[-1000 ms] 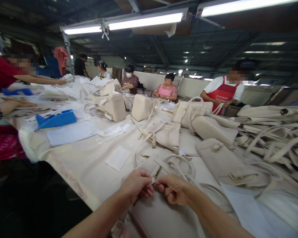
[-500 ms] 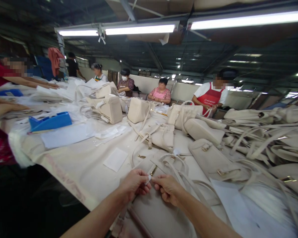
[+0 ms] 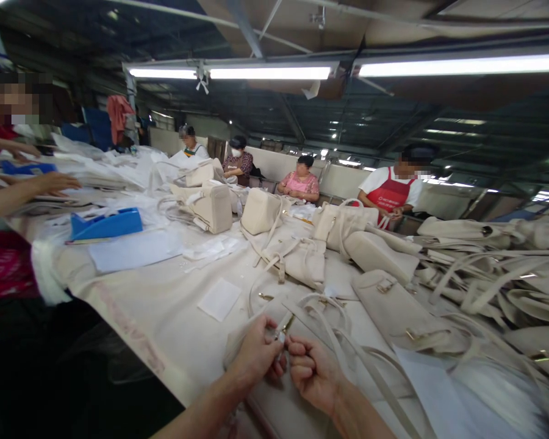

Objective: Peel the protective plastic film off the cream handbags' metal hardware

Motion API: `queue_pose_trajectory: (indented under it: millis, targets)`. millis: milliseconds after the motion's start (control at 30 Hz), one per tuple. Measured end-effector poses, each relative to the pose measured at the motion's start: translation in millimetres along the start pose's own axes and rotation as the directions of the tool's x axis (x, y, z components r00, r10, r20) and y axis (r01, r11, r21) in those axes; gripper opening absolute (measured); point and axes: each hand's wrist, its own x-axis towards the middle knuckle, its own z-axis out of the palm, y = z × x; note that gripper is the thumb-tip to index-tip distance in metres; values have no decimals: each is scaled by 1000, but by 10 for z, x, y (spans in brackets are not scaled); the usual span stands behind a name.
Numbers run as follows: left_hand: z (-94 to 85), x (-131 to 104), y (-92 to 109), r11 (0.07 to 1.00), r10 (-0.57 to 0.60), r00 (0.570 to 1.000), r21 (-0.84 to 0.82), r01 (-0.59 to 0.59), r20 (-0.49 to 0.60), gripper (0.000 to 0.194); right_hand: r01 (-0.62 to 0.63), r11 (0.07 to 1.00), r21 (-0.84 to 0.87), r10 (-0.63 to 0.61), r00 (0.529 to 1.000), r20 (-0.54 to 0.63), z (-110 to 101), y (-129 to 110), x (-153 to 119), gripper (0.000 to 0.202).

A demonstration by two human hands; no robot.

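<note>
A beige handbag point(image 3: 281, 405) lies on the table right in front of me, partly hidden under my forearms. On it a gold metal clasp point(image 3: 287, 322) points away from me, with a small white wrapping piece point(image 3: 280, 337) at its near end. My left hand point(image 3: 259, 355) pinches this white piece between thumb and fingers. Close beside it on the right, my right hand point(image 3: 315, 373) is closed with curled fingers; whatever its fingertips grip is too small to make out. The bag's beige straps point(image 3: 333, 329) loop past the right hand.
A white paper square point(image 3: 219, 299) and a blue tape dispenser point(image 3: 106, 224) lie to the left. More beige bags point(image 3: 260, 210) stand ahead, and a large heap point(image 3: 498, 262) fills the right. Co-workers surround the table; a co-worker's hand point(image 3: 57, 183) reaches in at left.
Both hands have stayed at the clasp. The right hand's fingers have curled in and turned more upward, slightly off the white piece. The left hand has moved a little right and down.
</note>
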Motion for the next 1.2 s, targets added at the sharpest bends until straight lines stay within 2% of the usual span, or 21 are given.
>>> queue_pose_trajectory:
  millis: [100,200,267,433,533,600,700,767,900,1100,1200]
  targets:
    - [31,7,-16,1000,-4,999,7,5,-35,30,4,996,87,-11,997,81,-77,68,10,30]
    - [59,7,-47,1000,5,995,7,-4,-100,29,-46,979,197,7,981,196,-164,99,74,33]
    - [74,4,-82,999,36,992,16,-34,-124,28,-84,965,249,25,972,232,-195,103,112,34]
    - [93,-19,-182,983,177,971,71,-167,-161,25,-63,957,282,22,989,144,-162,93,122,32]
    - [80,-53,-216,958,250,955,183,-220,-159,25,-12,953,304,-9,998,68,-136,95,96,26]
    - [58,-79,-230,892,357,927,335,-302,-115,29,20,956,291,-29,999,27,-135,100,84,25]
    - [20,-96,-253,694,524,852,580,-426,-1,29,39,963,267,-39,999,-6,-148,106,88,26]
    - [-1,-90,-269,551,554,830,722,-418,58,30,48,966,254,-43,999,-22,-156,111,106,28]
    - [-33,-64,-275,307,526,834,877,-369,166,35,67,976,206,-55,996,-64,-151,115,163,25]
    - [-94,-47,-254,158,481,835,911,-381,266,32,77,990,116,-63,990,-123,-106,103,181,27]
    - [-123,-56,-255,117,474,794,867,-484,379,32,66,996,67,-55,987,-148,-80,91,146,33]
